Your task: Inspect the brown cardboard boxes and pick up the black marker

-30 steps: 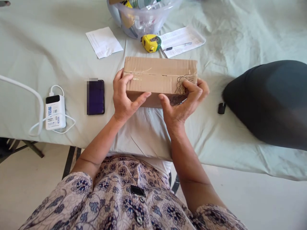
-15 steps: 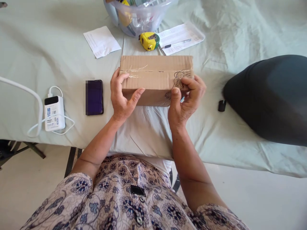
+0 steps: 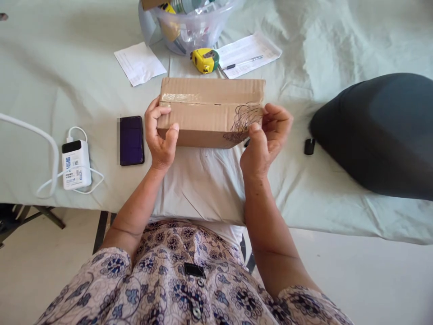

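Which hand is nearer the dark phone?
Left. The left hand is close beside the phone, at the left end of the box; the right hand is farther, at its right end.

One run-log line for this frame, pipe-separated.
left hand: holding box, left end | right hand: at box's right end | scribble: box's right part | tape measure: beyond box | phone: left of left hand

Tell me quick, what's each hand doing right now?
Left hand: closed on the box, at its left end.
Right hand: half curled at the box's right end; whether it grips cannot be told.
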The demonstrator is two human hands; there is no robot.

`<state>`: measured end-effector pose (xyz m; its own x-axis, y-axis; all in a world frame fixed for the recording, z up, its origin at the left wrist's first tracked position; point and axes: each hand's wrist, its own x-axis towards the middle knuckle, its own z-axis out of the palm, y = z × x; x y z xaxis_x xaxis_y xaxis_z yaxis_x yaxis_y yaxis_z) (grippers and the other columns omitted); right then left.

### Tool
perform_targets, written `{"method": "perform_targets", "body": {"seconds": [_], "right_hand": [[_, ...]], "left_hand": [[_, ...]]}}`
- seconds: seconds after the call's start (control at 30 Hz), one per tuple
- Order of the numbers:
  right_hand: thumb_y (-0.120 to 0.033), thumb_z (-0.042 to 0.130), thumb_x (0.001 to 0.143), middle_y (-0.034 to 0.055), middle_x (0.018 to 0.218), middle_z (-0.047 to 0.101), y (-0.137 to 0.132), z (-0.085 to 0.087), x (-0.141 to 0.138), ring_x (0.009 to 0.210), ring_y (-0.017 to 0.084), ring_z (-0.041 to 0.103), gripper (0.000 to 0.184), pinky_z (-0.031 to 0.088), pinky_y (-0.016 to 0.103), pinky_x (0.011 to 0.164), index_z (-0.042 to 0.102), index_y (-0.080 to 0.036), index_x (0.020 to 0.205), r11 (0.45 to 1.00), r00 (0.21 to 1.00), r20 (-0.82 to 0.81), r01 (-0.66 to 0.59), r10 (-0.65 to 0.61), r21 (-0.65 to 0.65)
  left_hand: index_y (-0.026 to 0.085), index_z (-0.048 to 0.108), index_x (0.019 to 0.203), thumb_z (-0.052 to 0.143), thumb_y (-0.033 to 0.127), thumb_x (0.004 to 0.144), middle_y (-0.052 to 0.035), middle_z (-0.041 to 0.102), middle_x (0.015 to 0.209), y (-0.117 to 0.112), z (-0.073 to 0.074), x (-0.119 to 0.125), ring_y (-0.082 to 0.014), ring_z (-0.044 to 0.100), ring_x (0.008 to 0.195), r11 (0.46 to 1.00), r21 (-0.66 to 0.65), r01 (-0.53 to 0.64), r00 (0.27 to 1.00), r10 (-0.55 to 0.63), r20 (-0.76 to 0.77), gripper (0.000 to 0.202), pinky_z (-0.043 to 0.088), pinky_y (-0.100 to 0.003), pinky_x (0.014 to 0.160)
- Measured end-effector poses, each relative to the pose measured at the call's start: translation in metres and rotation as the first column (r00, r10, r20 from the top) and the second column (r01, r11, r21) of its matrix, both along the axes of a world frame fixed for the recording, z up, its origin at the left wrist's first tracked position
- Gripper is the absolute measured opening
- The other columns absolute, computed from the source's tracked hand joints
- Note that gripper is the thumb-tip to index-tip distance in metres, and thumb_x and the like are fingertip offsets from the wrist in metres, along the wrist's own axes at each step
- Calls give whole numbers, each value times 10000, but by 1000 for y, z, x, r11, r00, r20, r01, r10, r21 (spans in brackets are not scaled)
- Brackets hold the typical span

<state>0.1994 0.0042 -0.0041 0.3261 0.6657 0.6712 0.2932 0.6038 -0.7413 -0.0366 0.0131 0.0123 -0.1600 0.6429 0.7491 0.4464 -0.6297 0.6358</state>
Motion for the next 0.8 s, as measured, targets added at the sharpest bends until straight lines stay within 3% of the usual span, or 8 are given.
{"method": "perform_targets", "body": {"seconds": [0.23,0.5,0.67,0.8], "right_hand": [[-664,490,1004,83,1233,531,6,-8,7,1233,311,605,581,610,457,866,430,-373,1503,995,993,68,-98,97,13],[-625,470,1046,48,1040,595,8,-11,13,856,203,662,551,580,360,702,392,-397,1542,997,995,89,-49,54,-61],[-640,464,1053,23,941,578,-3,2,-1,822,180,642,454,547,326,687,593,-327,1355,989,998,45,-34,40,-141],[-668,563,1001,-9,827,505,-9,16,-11,711,136,546,440,491,292,648,675,-249,1076,988,1000,-22,12,-16,-154]], "left_hand": [[278,479,1299,477,653,924,-87,549,1365,3,1,-6,-309,581,1305,1000,6,3,999,-4,42,531,469,-496,1152],[282,476,1298,515,495,934,-80,551,1202,11,-12,-7,-256,617,1167,997,-35,-64,991,68,111,424,551,-439,1040],[280,530,1351,506,313,923,-80,550,1132,9,-10,-5,-235,606,1120,980,-112,-162,977,175,122,430,563,-385,974],[249,579,1272,494,314,960,-81,568,1151,5,-8,-3,-229,601,1122,961,-153,-230,969,241,59,329,546,-378,996]]}}
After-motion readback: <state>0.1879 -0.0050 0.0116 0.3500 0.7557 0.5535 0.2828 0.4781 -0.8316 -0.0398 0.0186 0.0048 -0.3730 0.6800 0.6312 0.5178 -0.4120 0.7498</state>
